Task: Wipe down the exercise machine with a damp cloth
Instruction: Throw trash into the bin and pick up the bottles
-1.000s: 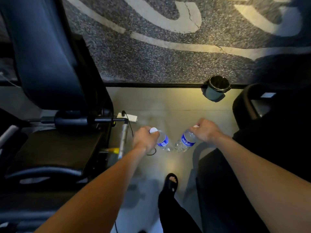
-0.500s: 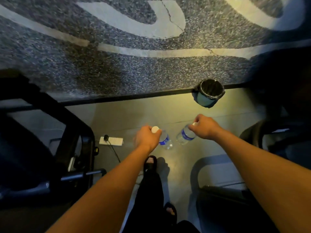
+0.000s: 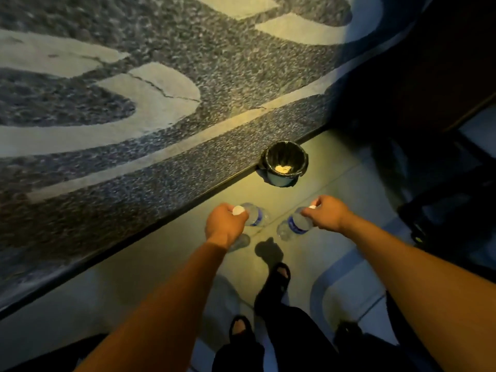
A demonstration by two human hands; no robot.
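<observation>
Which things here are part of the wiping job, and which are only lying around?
Possibly for the job (no cloth or machine is clearly in view):
- left hand, holding a water bottle
- right hand, holding a second water bottle

Just lying about:
- small black bin by the patterned carpet
- something pale inside the bin

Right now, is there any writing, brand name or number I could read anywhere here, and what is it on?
Nothing can be read.
Blue label on the bottle in the left hand, at: print too blurred.
Blue label on the bottle in the right hand, at: white print, too blurred.
Large pale shapes on the speckled floor mat: cropped; no word can be made out.
</observation>
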